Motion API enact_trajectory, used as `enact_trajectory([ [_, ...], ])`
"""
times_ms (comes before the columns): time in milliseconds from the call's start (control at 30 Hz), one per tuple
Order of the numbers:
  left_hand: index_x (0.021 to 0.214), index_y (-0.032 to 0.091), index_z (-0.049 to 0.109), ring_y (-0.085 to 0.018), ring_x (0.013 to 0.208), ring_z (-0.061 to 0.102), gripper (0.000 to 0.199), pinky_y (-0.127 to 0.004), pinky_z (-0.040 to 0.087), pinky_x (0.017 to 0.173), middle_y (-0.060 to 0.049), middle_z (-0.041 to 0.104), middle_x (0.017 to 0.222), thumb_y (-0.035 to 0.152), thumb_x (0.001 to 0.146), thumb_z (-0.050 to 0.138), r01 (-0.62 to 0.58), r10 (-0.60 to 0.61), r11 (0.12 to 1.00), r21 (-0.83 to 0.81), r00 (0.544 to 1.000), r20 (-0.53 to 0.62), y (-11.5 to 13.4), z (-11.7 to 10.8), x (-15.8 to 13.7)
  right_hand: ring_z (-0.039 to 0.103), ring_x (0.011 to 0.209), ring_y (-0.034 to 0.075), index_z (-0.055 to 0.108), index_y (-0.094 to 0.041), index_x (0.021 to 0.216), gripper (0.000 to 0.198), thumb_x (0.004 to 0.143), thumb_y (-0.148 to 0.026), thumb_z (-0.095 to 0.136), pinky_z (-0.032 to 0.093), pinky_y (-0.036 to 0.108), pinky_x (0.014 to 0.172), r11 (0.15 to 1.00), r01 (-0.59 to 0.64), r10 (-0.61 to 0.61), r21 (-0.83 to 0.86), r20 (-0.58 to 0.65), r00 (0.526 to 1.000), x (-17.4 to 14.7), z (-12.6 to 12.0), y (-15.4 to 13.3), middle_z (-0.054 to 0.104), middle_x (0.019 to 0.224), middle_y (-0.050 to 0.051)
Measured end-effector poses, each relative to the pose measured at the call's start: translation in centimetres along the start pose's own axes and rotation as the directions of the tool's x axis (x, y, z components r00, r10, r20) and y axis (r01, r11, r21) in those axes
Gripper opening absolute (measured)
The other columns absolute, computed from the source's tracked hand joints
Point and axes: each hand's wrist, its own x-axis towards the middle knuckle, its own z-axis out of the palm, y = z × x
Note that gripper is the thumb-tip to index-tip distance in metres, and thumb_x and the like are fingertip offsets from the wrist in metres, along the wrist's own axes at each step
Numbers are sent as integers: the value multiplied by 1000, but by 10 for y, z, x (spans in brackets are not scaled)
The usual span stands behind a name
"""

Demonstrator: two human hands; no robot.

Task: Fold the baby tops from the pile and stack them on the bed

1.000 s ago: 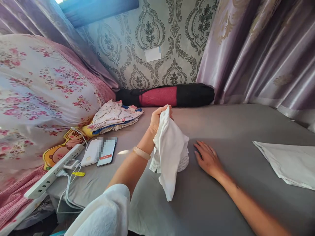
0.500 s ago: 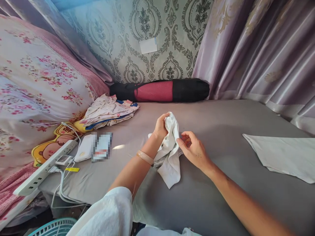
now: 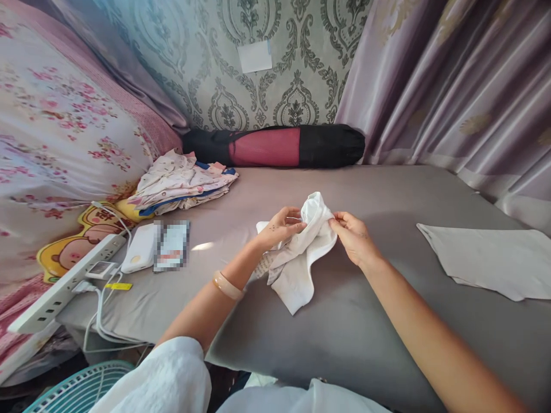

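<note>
So the cloth (image 3: 303, 258) is bunched between both hands over the grey sheet (image 3: 387, 321), long axis running from its raised top toward the wearer. Right fingers (image 3: 339, 222) pinch its right edge; left fingers (image 3: 293, 229) touch the left side, can't tell if gripping. Neither's nearer.

Bed with a smooth grey sheet (image 3: 379, 201), black-and-red cylindrical bag (image 3: 264, 147) across the far side, stacked folded clothes (image 3: 178, 179) far left, white rounded device (image 3: 140, 248) beside a pixelated flat device (image 3: 173, 246) at left, flat white cloth (image 3: 486, 258) at right.
</note>
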Motion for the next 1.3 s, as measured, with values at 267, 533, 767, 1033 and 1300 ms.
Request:
enact_trajectory([
  [267,98,15,65,-17,85,60,44,-29,46,74,-6,67,94,56,80,68,15,-6,981,191,999,-47,1,14,0,62,73,15,68,-21,82,30,58,-36,78,47,25,65,993,-94,97,68,-42,994,-1,-18,-18,70,77,-1],
  [533,79,17,70,-13,65,53,25,-24,39,60,-1,65,73,41,72,76,89,-64,979,184,988,-141,-2,26,7,63,70,18,66,-22,74,19,59,-33,68,47,27,60,998,-61,62,32,-26,998,-9,-27,-32,70,73,2],
  [767,74,21,72,-17,70,55,8,-26,43,71,1,64,68,21,66,74,20,66,923,383,975,-210,0,35,11,65,74,19,66,-20,79,23,63,-37,70,48,27,63,998,-56,57,-20,23,998,-22,-36,-46,72,79,3],
  [1033,77,16,71,-17,63,55,21,-26,40,58,-1,65,68,34,70,63,-15,85,973,231,952,-293,27,7,9,67,77,19,72,-20,89,34,69,-47,77,52,30,69,987,0,20,-160,122,992,-38,-75,-77,74,84,4],
  [1300,79,17,64,-12,56,49,30,-22,34,51,2,57,62,45,68,66,-213,287,941,261,914,-286,96,-14,-13,68,77,20,76,-21,86,32,73,-50,74,53,31,68,886,245,-186,-393,181,966,-43,-91,-119,76,84,4],
])
